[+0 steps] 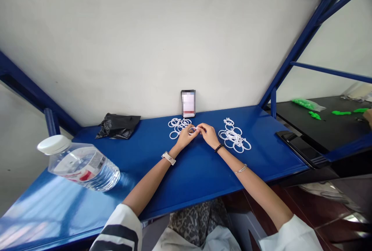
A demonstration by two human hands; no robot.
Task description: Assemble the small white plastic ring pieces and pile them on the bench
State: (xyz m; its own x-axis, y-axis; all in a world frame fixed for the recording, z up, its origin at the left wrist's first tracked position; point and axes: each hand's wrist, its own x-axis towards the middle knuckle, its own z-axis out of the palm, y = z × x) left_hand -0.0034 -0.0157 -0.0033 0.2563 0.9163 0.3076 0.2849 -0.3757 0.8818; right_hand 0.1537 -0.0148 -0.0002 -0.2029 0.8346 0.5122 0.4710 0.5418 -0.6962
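Observation:
Over the middle of the blue table my left hand and my right hand meet at the fingertips. Between them is a white ring, pinched by the fingers of both hands and partly covered by them. Just behind my left hand lies a loose group of white rings. To the right of my right hand sits a denser heap of white rings, some overlapping. Small knobs show on a few rings, too fine to make out.
A phone leans upright against the wall behind the hands. A large water bottle stands at the left, near a crumpled black plastic bag. Blue frame posts rise at the sides. On a neighbouring dark table lie green pieces.

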